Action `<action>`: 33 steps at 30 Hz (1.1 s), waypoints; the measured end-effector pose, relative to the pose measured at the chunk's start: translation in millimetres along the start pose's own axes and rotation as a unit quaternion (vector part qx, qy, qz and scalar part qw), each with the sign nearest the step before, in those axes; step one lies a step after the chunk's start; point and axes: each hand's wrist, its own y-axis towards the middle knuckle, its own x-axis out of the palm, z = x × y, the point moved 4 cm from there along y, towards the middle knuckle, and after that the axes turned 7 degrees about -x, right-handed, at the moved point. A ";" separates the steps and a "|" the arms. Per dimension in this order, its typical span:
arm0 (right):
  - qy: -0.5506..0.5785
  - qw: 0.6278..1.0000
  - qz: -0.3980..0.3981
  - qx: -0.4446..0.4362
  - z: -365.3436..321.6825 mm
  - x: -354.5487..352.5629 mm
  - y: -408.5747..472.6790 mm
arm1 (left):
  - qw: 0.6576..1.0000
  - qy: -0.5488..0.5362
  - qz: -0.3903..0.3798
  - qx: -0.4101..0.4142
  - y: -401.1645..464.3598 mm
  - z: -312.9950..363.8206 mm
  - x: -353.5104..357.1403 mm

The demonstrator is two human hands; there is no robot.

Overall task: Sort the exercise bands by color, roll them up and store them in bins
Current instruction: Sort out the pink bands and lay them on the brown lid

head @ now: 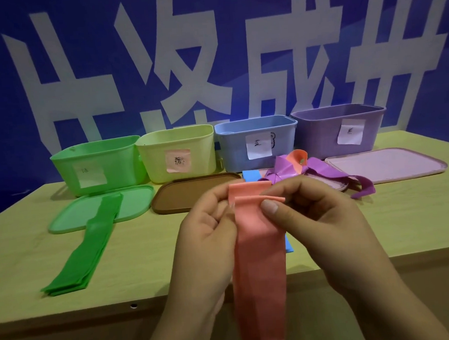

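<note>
Pinching folded top edge of long salmon-pink rubber band (258, 247): left hand (209, 234) and right hand (320, 224), nearer than brown oval lid (177, 197).

Left hand (208, 224) and right hand (308, 211) raised side by side, forearms angled inward, fingers curled, thumbs and fingertips pinching the folded top edge of pink band (258, 247).

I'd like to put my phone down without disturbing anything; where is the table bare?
Bare wood lies right of the pink band, below the pink lid, and at the near-left corner beside the green bands. Around the purple bands it is crowded.
</note>
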 end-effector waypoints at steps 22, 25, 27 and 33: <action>-0.072 0.995 0.030 -0.058 -6.5 2.9 -0.6 | 0.998 -0.012 -0.057 0.002 -2.8 0.5 -7.9; -0.078 0.995 0.031 -0.059 -5.1 3.6 -1.2 | 0.998 -0.016 -0.057 0.000 -3.7 -0.8 -8.2; -0.078 0.995 0.029 -0.062 -5.0 3.9 -1.8 | 0.998 -0.017 -0.058 -0.001 -4.4 -1.4 -9.0; -0.081 0.994 0.028 -0.069 -4.5 5.2 -4.7 | 0.998 0.037 -0.034 0.035 -9.0 2.6 -8.0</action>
